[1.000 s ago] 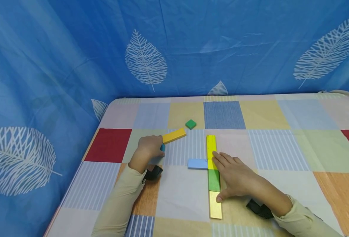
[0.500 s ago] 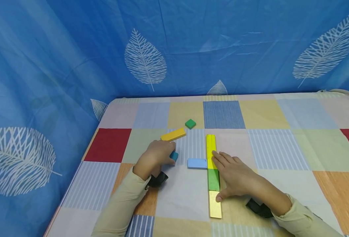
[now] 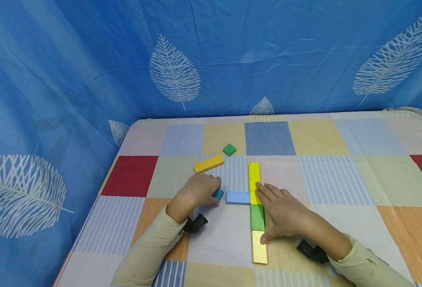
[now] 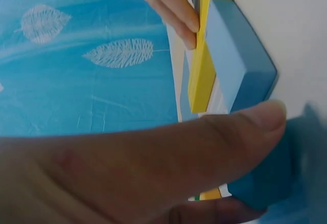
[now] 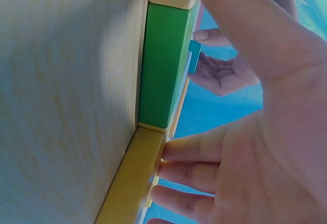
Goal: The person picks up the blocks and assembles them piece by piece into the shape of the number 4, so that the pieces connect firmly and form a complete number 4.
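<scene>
My left hand (image 3: pixel 193 195) pinches a small teal block (image 3: pixel 218 194) between thumb and fingers, just left of a light blue block (image 3: pixel 237 198). That blue block lies crosswise, its right end against a column of blocks. From far to near the column has yellow blocks (image 3: pixel 254 175), a green block (image 3: pixel 257 217) and a pale gold block (image 3: pixel 256 253). My right hand (image 3: pixel 287 211) lies along the column's right side, fingers extended. Its fingertips touch the yellow part and its thumb is at the gold block. In the left wrist view the teal block (image 4: pixel 265 178) is partly hidden behind the thumb.
An orange-yellow block (image 3: pixel 209 164) lies slantwise beyond my left hand. Farther back is a small green block (image 3: pixel 229 150). A patchwork cloth (image 3: pixel 221 243) covers the table, and a blue curtain (image 3: pixel 225 59) with white leaf prints hangs behind and at the left.
My left hand has carried the teal block to the right, from beside the orange-yellow block to near the light blue block. The right hand has stayed at the column.
</scene>
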`<state>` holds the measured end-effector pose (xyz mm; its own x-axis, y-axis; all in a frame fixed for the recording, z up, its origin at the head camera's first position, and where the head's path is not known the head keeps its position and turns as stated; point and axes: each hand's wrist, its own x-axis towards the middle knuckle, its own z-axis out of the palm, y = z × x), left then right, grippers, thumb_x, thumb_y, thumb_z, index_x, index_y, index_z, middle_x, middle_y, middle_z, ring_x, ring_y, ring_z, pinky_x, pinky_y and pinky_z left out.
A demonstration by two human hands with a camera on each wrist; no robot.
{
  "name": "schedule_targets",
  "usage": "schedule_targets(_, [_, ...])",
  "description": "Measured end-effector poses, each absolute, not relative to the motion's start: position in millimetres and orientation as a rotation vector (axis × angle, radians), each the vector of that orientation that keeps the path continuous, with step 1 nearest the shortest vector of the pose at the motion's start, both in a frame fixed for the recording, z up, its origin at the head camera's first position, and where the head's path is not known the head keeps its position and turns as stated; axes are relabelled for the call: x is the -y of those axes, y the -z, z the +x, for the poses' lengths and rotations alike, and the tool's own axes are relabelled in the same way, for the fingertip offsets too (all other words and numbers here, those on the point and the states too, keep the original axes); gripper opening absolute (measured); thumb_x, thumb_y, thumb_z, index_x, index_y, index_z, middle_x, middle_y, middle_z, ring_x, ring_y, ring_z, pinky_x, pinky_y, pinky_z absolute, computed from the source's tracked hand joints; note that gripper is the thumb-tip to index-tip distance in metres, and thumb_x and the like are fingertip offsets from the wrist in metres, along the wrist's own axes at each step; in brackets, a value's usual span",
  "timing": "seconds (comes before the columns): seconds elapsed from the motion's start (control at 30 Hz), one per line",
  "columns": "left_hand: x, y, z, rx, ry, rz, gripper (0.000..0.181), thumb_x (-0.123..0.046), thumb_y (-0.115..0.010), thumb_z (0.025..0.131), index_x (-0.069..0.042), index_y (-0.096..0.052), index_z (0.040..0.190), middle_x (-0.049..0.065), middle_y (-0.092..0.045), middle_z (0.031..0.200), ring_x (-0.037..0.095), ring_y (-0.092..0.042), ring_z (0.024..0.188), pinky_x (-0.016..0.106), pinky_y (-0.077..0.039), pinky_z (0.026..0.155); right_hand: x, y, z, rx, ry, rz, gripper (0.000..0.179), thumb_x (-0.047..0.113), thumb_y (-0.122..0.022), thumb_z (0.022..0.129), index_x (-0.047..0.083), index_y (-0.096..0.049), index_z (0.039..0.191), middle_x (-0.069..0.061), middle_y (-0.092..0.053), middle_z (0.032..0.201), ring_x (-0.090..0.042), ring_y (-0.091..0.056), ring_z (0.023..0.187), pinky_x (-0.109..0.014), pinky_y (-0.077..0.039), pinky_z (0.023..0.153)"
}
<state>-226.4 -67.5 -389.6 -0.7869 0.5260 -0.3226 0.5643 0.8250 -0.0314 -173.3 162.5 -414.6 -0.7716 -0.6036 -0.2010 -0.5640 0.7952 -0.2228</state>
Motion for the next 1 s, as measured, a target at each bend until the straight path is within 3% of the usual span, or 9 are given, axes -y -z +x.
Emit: schedule_targets(1.0, [60.0,395.7,-225.9,-2.705,0.159,0.797,0.039,-0.038,-0.072,0.076,-0.013,-0.058,0.103,-0.001,-0.058,0.085,0.012,-0.047,0.071,0.025,-0.037,0.062,-162.9,412.9,-172.8,-2.714,0.226,-0.895,0.118,0.069,-0.069,0.055,-0.007,-0.032,0.137,-0.022,-0.025,0.147,-0.040,-0.024,0.133,-0.054,-0.030,0.097])
